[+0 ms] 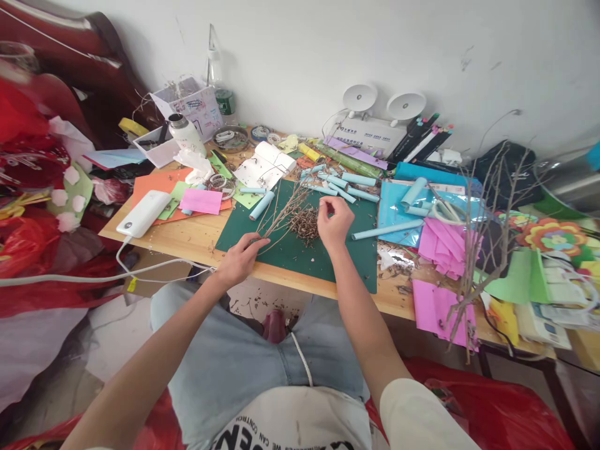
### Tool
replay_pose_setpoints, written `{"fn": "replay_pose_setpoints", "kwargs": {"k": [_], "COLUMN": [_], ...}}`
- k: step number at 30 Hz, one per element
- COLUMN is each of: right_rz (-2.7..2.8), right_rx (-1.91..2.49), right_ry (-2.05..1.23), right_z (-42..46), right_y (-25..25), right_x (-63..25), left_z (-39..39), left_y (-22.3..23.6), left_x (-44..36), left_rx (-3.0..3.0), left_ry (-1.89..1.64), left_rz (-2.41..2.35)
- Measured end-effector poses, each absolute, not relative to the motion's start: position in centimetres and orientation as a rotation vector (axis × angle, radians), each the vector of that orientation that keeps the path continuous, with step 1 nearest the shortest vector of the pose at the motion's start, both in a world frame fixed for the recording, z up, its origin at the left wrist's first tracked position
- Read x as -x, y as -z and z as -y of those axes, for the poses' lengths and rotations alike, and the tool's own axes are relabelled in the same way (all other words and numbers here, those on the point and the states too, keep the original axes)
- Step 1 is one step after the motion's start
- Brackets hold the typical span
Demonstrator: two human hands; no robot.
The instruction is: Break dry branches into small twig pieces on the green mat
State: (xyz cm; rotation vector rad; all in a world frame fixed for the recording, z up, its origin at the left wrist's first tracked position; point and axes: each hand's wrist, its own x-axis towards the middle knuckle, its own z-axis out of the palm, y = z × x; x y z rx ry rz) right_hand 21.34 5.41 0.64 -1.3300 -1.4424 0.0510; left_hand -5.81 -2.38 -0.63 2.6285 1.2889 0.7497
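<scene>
Near the front edge of the table, my left hand (241, 259) is closed around the lower end of a thin, dry branch (281, 219), whose twigs fan out up and to the right. My right hand (334, 219) hovers by the tips with its fingers curled into a pinch; whatever they hold, if anything, is too small to make out. Between the hands lies a pile of short brown twig bits (305, 225) on a dark green cutting mat (347, 265). Rolled light-blue paper tubes (359, 180) lie along the mat's far side, and a single blue tube (261, 205) rests to the left.
A white power bank (143, 214) with a cable sits at the left edge. Pink paper (205, 201), an open notebook (266, 164) and a white bottle (186, 134) stand behind. To the right are scissors (447, 211), a larger bare branch (487, 275) and a white router (365, 132).
</scene>
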Motion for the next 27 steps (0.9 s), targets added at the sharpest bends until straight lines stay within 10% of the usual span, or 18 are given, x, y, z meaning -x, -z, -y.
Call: {"fn": "replay_pose_setpoints", "kwargs": {"k": [27], "right_rz": [1.226], "right_rx": [1.036], "right_ry": [-1.197], "right_z": [-5.2], "right_y": [-1.6], "right_x": [-19.4], "left_z": [2.3], "left_y": [0.7], "left_x": [5.9], "left_rx": [-2.634], "left_ry": [-0.725], "left_rz": [-1.264]}}
